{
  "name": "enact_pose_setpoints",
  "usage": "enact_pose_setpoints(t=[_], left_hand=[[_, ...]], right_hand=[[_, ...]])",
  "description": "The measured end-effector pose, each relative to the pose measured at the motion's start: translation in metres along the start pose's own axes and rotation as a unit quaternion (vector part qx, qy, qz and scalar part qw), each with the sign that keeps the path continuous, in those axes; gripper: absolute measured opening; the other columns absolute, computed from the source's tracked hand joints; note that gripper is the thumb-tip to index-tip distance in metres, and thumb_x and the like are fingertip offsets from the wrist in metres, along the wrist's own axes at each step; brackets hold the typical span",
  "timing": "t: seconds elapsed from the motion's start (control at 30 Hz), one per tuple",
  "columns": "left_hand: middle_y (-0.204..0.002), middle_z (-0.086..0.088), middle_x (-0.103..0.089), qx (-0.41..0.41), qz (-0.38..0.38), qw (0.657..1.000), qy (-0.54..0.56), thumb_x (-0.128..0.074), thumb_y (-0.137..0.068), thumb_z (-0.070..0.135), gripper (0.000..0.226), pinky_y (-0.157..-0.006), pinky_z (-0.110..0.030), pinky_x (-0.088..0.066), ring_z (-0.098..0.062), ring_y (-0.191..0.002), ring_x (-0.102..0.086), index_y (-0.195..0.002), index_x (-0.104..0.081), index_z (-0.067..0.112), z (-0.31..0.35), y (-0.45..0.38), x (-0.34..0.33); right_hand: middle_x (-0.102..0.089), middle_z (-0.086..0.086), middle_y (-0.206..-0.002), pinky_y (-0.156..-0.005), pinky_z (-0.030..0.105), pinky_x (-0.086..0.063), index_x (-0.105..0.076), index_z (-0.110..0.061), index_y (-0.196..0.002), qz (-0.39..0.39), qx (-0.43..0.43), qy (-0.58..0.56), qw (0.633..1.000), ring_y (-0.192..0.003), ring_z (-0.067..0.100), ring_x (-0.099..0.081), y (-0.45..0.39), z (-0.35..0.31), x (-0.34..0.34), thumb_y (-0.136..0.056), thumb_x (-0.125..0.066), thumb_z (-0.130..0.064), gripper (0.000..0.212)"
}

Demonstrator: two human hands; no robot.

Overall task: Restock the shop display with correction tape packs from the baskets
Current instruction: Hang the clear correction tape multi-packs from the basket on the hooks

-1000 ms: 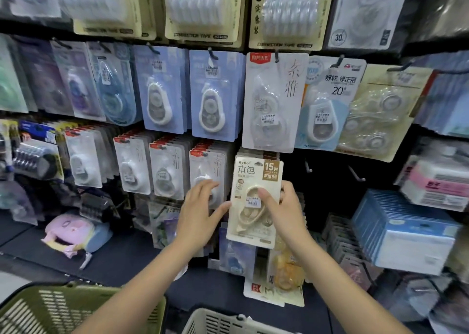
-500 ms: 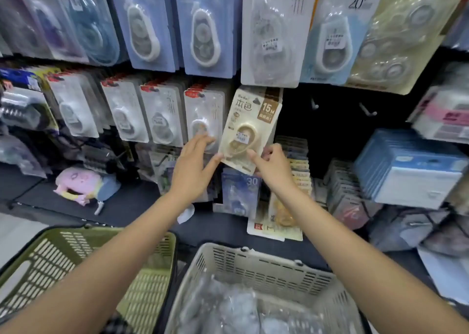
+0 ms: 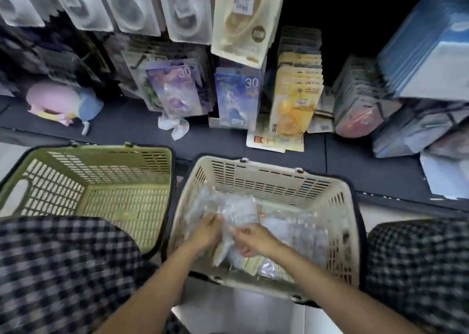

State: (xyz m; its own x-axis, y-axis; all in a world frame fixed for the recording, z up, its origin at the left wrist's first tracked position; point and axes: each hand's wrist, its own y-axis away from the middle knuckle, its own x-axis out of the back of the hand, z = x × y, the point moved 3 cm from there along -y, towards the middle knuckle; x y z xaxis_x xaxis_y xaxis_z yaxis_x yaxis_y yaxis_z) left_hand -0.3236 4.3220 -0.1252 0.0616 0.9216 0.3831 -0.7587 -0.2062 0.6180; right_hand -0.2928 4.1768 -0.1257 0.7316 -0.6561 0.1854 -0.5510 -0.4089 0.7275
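Correction tape packs: clear, glossy wrapped bundles, blurred, heaped inside beige basket.
Left hand: inside beige basket, fingers curled on a bundle.
Right hand: beside left, pinching the wrap.
Green basket: left of beige basket.

A beige basket holds a loose heap of clear-wrapped correction tape packs, blurred. Left of it stands a green basket with nothing visible inside. Above, a cream tape pack hangs on the display beside white ones.
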Motion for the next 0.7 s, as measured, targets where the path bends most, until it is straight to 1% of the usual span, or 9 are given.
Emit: enact_pose_setpoints(t=[0.07,0.13,0.23,0.3,0.37,0.43,0.47,0.6,0.7], left_hand=[[-0.099,-0.006,-0.056,0.041,0.014,0.996,0.078,-0.037,-0.105,0.025,0.023,-0.080,-0.029,-0.040,-0.025,-0.102,-0.054,-0.099,-0.056,0.014,-0.007,0.000,-0.002],[-0.113,-0.006,-0.055,0.083,-0.004,0.987,0.138,-0.038,-0.104,0.029,0.027,-0.088,-0.033,-0.044,-0.027,-0.115,-0.053,-0.114,-0.057,0.013,-0.010,0.000,-0.001],[-0.137,-0.011,-0.050,0.081,0.018,0.986,0.145,-0.045,-0.101,0.033,0.042,-0.105,-0.045,-0.041,-0.031,-0.126,-0.048,-0.135,-0.047,0.008,-0.013,0.000,0.000],[-0.144,-0.012,-0.044,0.074,0.087,0.980,0.161,-0.058,-0.095,0.027,0.054,-0.104,-0.048,-0.043,-0.031,-0.126,-0.048,-0.142,-0.037,0.010,-0.014,0.006,0.000],[-0.144,-0.008,-0.041,0.093,0.099,0.953,0.271,-0.066,-0.089,0.020,0.069,-0.087,-0.046,-0.052,-0.028,-0.113,-0.057,-0.147,-0.027,0.017,-0.018,0.010,-0.007],[-0.135,-0.011,-0.048,0.123,0.099,0.915,0.371,-0.067,-0.086,0.002,0.077,-0.066,-0.041,-0.055,-0.024,-0.086,-0.064,-0.147,-0.024,0.019,-0.023,0.011,-0.015],[-0.130,-0.014,-0.052,0.136,0.106,0.911,0.376,-0.066,-0.083,-0.006,0.078,-0.066,-0.043,-0.056,-0.026,-0.081,-0.064,-0.146,-0.027,0.016,-0.028,0.010,-0.019],[-0.106,-0.022,-0.065,0.154,0.119,0.939,0.285,-0.071,-0.076,-0.013,0.050,-0.079,-0.044,-0.052,-0.030,-0.084,-0.062,-0.123,-0.055,-0.006,-0.040,0.007,-0.030],[-0.119,-0.018,-0.059,0.132,0.132,0.971,0.152,-0.081,-0.068,-0.005,0.060,-0.091,-0.044,-0.052,-0.032,-0.104,-0.059,-0.120,-0.053,0.001,-0.041,0.002,-0.035]], right_hand=[[-0.064,0.009,-0.100,-0.064,0.025,-0.057,-0.058,-0.013,-0.117,-0.028,-0.016,-0.015,0.999,-0.074,0.018,-0.066,-0.002,0.002,-0.025,-0.089,-0.058,-0.047,0.044],[-0.060,0.011,-0.115,-0.075,0.031,-0.058,-0.054,-0.010,-0.124,-0.022,-0.035,-0.059,0.997,-0.083,0.020,-0.065,-0.003,0.006,-0.035,-0.089,-0.064,-0.030,0.042],[-0.057,0.007,-0.120,-0.077,0.029,-0.058,-0.048,-0.008,-0.132,-0.017,-0.051,-0.119,0.991,-0.091,0.018,-0.065,-0.001,0.013,-0.023,-0.088,-0.065,-0.015,0.048],[-0.051,0.007,-0.134,-0.071,0.023,-0.057,-0.042,-0.011,-0.139,-0.027,-0.044,-0.160,0.986,-0.094,0.017,-0.066,0.002,0.013,-0.007,-0.085,-0.070,-0.016,0.061],[-0.035,-0.001,-0.147,-0.069,0.019,-0.056,-0.033,-0.013,-0.144,-0.051,-0.027,-0.151,0.987,-0.093,0.014,-0.065,0.004,0.011,0.008,-0.081,-0.075,-0.020,0.076],[-0.028,-0.001,-0.153,-0.074,0.017,-0.054,-0.029,-0.014,-0.147,-0.065,-0.023,-0.077,0.995,-0.095,0.009,-0.064,0.006,0.009,0.019,-0.078,-0.077,-0.026,0.084],[-0.029,0.000,-0.153,-0.081,0.017,-0.049,-0.031,-0.014,-0.146,-0.056,-0.017,-0.015,0.998,-0.104,0.010,-0.061,0.005,0.009,0.024,-0.077,-0.078,-0.031,0.085],[-0.045,-0.001,-0.140,-0.102,0.033,-0.038,-0.049,-0.027,-0.132,0.017,0.047,0.226,0.973,-0.127,0.019,-0.043,-0.002,0.016,0.039,-0.072,-0.078,-0.044,0.068],[-0.046,0.002,-0.141,-0.101,0.040,-0.041,-0.037,-0.030,-0.142,-0.014,0.031,0.294,0.955,-0.125,0.021,-0.046,-0.007,0.028,0.039,-0.076,-0.074,-0.047,0.077]])
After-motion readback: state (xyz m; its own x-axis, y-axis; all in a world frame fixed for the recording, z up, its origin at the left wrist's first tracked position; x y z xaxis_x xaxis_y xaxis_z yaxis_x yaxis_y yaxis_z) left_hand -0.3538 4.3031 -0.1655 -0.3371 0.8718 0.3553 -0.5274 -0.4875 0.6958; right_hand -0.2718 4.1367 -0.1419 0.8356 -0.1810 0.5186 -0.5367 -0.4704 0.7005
